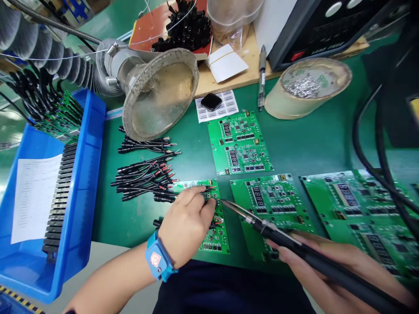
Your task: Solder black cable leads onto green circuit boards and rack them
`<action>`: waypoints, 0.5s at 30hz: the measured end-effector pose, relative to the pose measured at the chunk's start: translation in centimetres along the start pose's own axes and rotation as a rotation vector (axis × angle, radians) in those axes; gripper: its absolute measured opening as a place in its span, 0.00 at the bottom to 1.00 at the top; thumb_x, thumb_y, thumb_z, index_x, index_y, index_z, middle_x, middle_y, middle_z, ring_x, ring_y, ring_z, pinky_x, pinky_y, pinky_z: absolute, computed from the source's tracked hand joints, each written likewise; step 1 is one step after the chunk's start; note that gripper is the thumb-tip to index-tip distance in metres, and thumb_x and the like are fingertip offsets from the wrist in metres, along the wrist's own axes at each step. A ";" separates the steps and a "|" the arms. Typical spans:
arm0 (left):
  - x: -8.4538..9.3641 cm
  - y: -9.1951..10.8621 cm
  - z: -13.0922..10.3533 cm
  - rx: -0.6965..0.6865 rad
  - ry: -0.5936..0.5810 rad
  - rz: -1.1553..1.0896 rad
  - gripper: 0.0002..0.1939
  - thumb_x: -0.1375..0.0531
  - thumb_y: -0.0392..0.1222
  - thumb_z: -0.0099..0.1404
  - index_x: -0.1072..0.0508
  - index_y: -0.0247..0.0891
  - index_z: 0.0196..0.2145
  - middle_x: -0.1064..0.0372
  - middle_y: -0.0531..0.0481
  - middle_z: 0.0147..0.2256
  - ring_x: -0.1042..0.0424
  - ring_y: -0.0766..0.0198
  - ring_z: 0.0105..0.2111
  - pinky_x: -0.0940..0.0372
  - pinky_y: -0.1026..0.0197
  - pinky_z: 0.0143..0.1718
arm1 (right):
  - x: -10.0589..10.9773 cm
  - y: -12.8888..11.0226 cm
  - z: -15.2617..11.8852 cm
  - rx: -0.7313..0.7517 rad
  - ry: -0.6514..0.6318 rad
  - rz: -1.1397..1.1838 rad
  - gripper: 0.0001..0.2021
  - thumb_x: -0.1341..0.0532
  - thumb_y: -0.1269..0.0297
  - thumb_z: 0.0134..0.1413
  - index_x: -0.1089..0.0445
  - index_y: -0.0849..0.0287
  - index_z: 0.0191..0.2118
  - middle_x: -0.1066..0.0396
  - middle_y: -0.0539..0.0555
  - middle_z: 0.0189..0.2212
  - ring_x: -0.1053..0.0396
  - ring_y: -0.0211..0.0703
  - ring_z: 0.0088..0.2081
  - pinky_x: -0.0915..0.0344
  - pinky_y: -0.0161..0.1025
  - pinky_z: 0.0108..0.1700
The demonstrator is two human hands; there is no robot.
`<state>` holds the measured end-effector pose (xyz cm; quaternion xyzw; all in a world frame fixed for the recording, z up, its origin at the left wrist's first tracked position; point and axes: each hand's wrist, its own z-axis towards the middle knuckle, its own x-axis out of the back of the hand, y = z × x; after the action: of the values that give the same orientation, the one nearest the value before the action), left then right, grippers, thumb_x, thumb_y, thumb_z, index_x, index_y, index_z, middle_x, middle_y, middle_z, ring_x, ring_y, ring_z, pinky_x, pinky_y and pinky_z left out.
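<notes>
My left hand, with a blue wrist strap, pinches a black cable over a green circuit board. Red and bare wire ends show at its fingertips, near the board's right edge. My right hand is wrapped round a black soldering iron, whose tip points left and lies close to those wire ends. More short black cables are piled left of the board. Green boards with digit displays lie behind it and to its right.
A fume funnel on a ribbed hose overhangs the cables. At the left is a blue bin with boards and paper. A tilted cup, a pen and a black soldering station stand behind. Dark cables hang at the right.
</notes>
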<state>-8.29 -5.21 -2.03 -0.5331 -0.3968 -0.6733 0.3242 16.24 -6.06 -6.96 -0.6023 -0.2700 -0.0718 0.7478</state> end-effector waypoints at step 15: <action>-0.1 0.3 0.2 0.005 0.002 0.013 0.12 0.52 0.29 0.66 0.31 0.24 0.42 0.35 0.41 0.31 0.34 0.53 0.46 0.32 0.49 0.45 | -0.3 -1.1 1.2 -0.046 0.135 0.036 0.04 0.37 0.58 0.45 0.28 0.51 0.28 0.25 0.50 0.24 0.26 0.43 0.24 0.26 0.36 0.26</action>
<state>-7.93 -5.21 -2.10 -0.5342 -0.3948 -0.6707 0.3301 15.12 -5.33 -5.98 -0.6177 -0.2064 -0.1048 0.7515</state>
